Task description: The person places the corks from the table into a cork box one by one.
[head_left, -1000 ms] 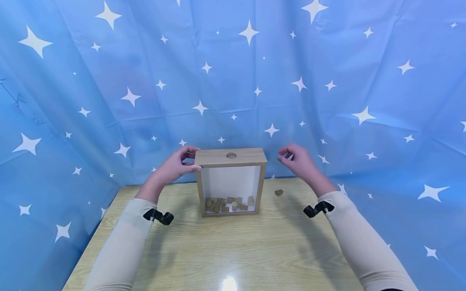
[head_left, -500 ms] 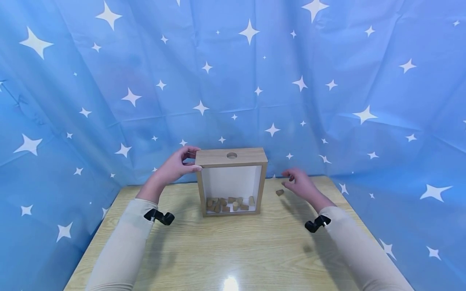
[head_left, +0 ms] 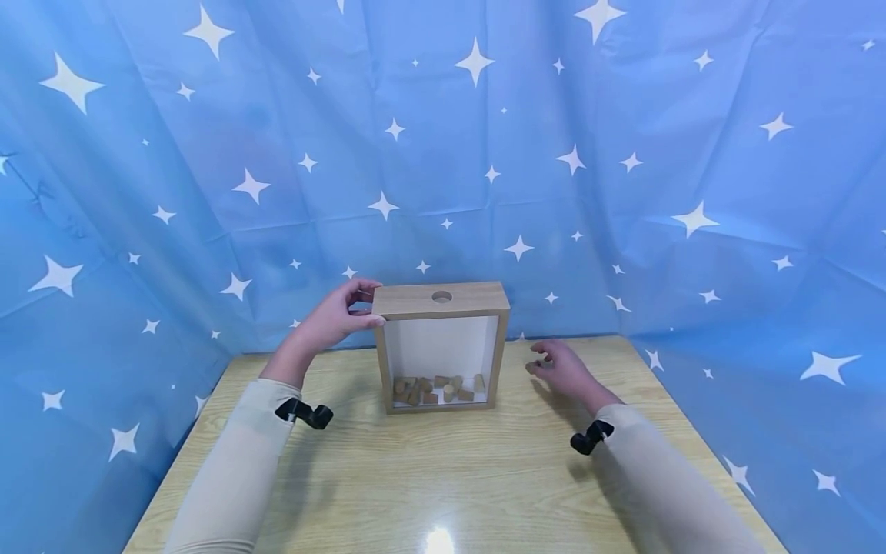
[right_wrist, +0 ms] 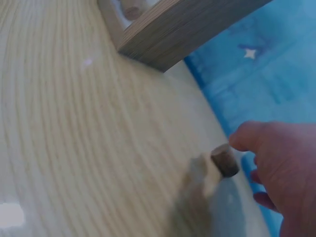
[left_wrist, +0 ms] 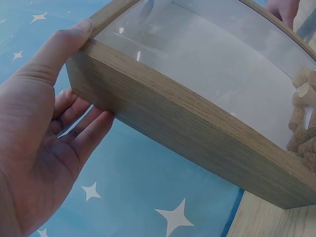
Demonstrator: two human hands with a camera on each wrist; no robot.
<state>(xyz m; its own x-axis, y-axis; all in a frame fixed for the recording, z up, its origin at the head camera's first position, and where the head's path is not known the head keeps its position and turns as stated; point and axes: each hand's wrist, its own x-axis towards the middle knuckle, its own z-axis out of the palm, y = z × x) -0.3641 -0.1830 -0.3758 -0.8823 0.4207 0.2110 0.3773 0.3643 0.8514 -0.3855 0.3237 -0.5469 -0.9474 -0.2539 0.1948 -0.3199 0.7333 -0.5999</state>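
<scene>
A wooden shadow box (head_left: 441, 302) with a clear front and a round hole (head_left: 441, 297) in its top stands upright on the table. Several corks (head_left: 431, 398) lie along its bottom inside. My left hand (head_left: 339, 312) grips the upper left corner, thumb at the front edge and fingers behind, as the left wrist view shows too. To the right of the box, a loose cork (right_wrist: 224, 160) sits at the table's far side. My right hand (right_wrist: 284, 165) is at this cork, thumb tip beside it, with the other visible fingers apart from it.
A pale wood-grain table (head_left: 429, 477) extends in front of the box. Behind and at both sides hangs a blue curtain (head_left: 443, 138) with white stars, close behind the box. A black wrist mount (head_left: 591, 437) sticks out from the right sleeve.
My right hand has come down from beside the box's top to the loose cork on the table. The left hand and the box have stayed in place.
</scene>
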